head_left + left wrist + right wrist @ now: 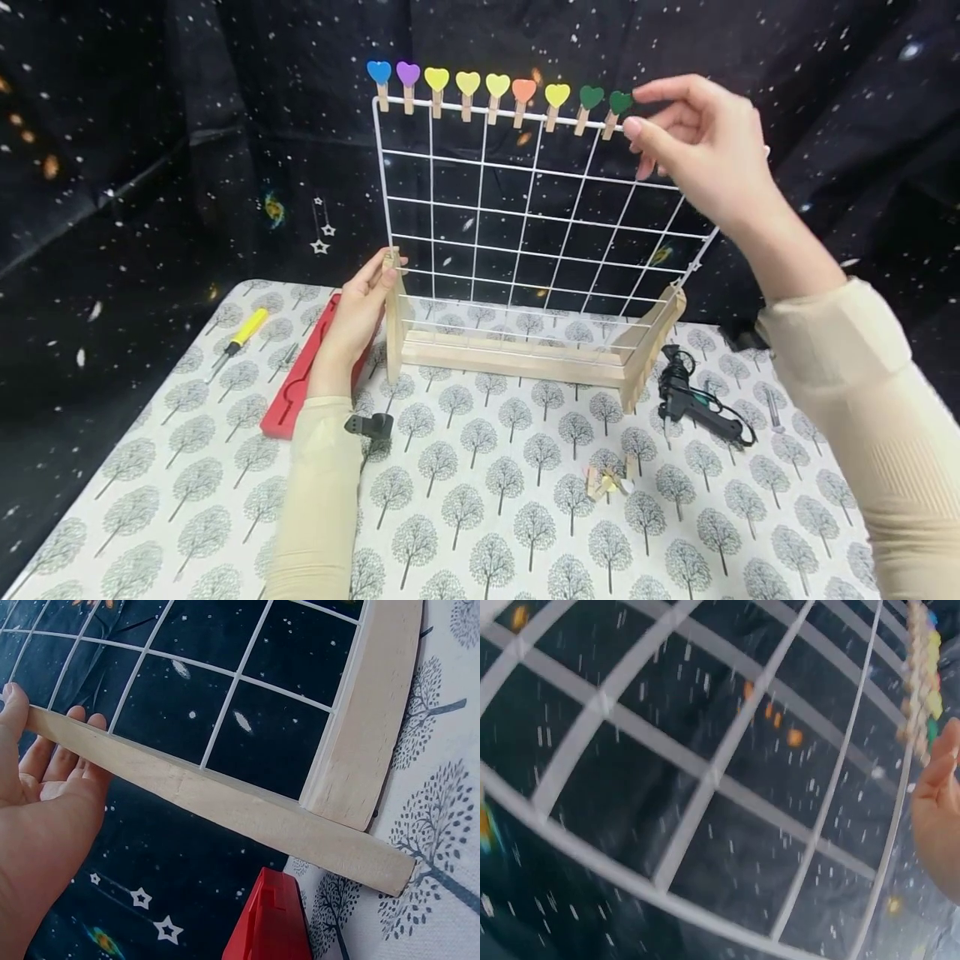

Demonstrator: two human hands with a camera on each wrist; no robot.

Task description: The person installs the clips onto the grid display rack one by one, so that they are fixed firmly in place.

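Note:
A white wire grid (510,204) stands upright in a wooden stand (510,358). Several wooden clothespins with heart tops line its top wire: blue (379,72), purple (408,73), yellow, orange (524,89) and dark green. Right beside the rightmost dark green heart clothespin (619,103) is my right hand (705,142), thumb and index finger spread apart with nothing seen between them. My left hand (56,802) grips the upper end of the stand's left wooden side piece (187,784), thumb on one side and fingers on the other.
Left on the tree-patterned cloth (457,508) lie a red tray (288,400) and a yellow-handled screwdriver (243,333). A black glue gun (701,408) with its cord is right of the stand. Several loose clothespins (606,482) lie in front. A dark star-printed backdrop hangs behind.

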